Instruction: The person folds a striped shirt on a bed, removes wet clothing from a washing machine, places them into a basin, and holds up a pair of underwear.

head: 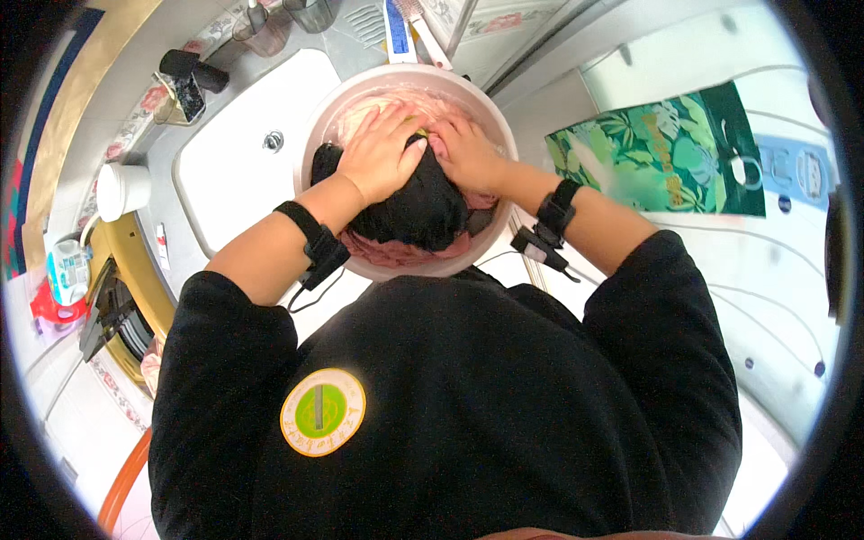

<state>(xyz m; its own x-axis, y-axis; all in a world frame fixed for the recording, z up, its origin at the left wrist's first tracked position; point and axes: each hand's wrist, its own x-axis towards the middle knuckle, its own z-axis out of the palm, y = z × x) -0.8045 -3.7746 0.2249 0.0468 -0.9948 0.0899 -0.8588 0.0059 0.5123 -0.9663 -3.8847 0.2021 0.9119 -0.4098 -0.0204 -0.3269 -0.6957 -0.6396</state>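
A pale pink plastic basin (505, 128) stands before me, holding water and soaked clothes. Inside it, a black garment (412, 212) is bunched over pink cloth (378, 253). My left hand (385, 148) lies on the far part of the black garment, its fingers stretched toward the basin's far side and its thumb apart. Just to its right, my right hand (469, 152) has its fingers bent at the edge of the black garment, with a bit of pink cloth by the thumb. A small yellow-green patch shows between the hands. What lies under the palms is hidden.
A white washbasin (250, 155) with a metal drain adjoins on the left. Behind are a hairbrush (428, 30) and a blue-and-white tube (398, 34). A white tub (123, 191) stands far left; a green leaf-patterned bag (661, 155) hangs right. Cabled black devices (320, 250) are strapped to both forearms.
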